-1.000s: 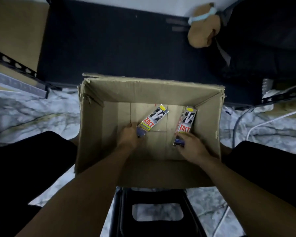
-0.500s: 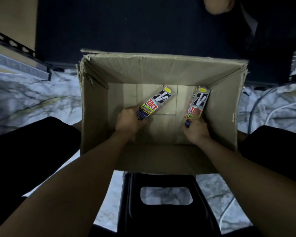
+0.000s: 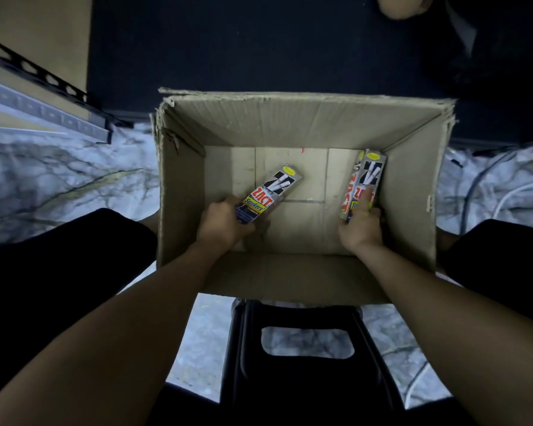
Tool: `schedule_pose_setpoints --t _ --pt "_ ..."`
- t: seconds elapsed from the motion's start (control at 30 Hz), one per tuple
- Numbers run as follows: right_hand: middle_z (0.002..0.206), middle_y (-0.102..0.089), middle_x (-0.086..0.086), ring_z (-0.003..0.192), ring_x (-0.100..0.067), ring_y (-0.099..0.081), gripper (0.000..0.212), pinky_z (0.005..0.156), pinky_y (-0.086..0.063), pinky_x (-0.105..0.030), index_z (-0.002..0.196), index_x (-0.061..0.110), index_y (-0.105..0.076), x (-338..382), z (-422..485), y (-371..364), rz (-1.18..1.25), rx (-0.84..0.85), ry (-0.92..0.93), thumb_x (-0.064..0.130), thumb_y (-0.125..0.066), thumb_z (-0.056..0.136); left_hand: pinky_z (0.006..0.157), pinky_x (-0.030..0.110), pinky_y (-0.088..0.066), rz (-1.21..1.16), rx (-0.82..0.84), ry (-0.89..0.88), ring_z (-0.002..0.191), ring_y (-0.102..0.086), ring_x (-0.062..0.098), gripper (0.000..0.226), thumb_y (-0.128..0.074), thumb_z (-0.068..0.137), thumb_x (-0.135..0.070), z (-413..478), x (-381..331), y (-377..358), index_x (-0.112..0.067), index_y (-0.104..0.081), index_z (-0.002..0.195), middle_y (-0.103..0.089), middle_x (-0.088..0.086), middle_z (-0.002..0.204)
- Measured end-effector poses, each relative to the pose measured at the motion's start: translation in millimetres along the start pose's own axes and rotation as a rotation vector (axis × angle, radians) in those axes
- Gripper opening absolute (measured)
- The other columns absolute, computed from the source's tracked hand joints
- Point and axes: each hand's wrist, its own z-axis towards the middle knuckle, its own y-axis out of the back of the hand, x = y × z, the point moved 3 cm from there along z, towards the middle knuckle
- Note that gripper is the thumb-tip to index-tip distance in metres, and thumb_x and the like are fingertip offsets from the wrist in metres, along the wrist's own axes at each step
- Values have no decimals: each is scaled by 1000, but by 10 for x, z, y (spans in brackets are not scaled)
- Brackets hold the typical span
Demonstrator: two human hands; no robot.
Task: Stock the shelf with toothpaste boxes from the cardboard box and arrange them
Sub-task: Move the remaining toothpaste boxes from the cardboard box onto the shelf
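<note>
Both hands were inside the open cardboard box (image 3: 290, 124), each closed on the near end of a Zact toothpaste box. The left hand (image 3: 222, 224) held its toothpaste box (image 3: 271, 195) mid-floor, long axis slanting away toward the box's far right corner. The right hand (image 3: 362, 227) gripped a second toothpaste box (image 3: 363, 182) beside the right wall, running nearly straight away. Judgement: lifting out required a straight upward draw.
</note>
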Motion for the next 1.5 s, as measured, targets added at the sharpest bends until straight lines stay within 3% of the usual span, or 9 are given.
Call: schedule_pose_setpoints --t 0.33,0.67,0.73,0.87,1.0,1.13,1.27,1.37,1.5 --pt "127 -54 -21 111 -39 -53 57 92 -45 -40 148 25 -39 77 -515 302 -15 -44 232 21 -50 92 70 33 -52 10 -124 -84 89 -69 32 45 -81 72 -42 -456 -273 313 -15 -70 105 -74 11 95" --pt "125 -57 -14 113 -30 -56 46 92 -37 -24 142 21 -50 424 -1210 1077 220 -200 499 18 -54 96 69 34 -55 -70 -342 -274 84 -70 20 66 -56 58 -67 -1119 -514 1199 -33 -69 114 -76 -1 88" --pt "127 -56 -9 112 -28 -57 46 86 -38 -23 142 24 -50 484 -1372 1279 241 -241 548 20 -54 97 65 32 -53 -134 -399 -311 79 -69 15 60 -56 58 -65 -1289 -577 1405 -30 -71 104 -75 -5 81" --pt "132 -53 -1 114 -20 -56 45 95 -46 -34 142 33 -48 549 -1688 1662 331 -312 639 28 -52 97 69 32 -55 -218 -517 -360 75 -68 9 45 -73 64 -50 -1630 -733 1801 -30 -73 103 -75 -7 80" --pt "128 -54 -1 113 -15 -53 44 93 -40 -25 141 26 -51 671 -2057 2101 421 -423 734 22 -55 97 64 17 -51 -268 -605 -475 72 -66 -4 34 -81 71 -29 -1995 -899 2187 -28 -74 104 -72 -19 77" --pt "132 -50 4 108 -1 -49 43 91 -38 -17 139 32 -52 799 -2412 2500 506 -523 812 23 -56 97 60 4 -43 -331 -723 -571 70 -64 -9 37 -84 71 -21 -2408 -1073 2555 -25 -74 107 -65 -36 72" --pt "135 -48 6 117 -9 -53 42 93 -45 -23 139 36 -51 946 -2703 2873 555 -592 896 29 -55 97 64 1 -41 -337 -822 -638 72 -63 -12 41 -84 70 -21 -2754 -1270 2936 -20 -74 110 -67 -28 77" --pt "131 -51 8 114 -7 -55 40 91 -47 -19 136 35 -55 1046 -2921 3197 623 -648 970 29 -55 97 70 7 -49 -367 -888 -677 74 -65 -11 45 -84 70 -25 -2981 -1423 3230 -21 -72 113 -70 -21 82" --pt "120 -55 11 106 7 -53 33 88 -36 -3 124 41 -63 1102 -3160 3554 608 -756 1043 25 -57 96 78 25 -58 -413 -968 -769 83 -69 -4 43 -81 69 -36 -3252 -1593 3595 -24 -72 109 -72 -20 91"
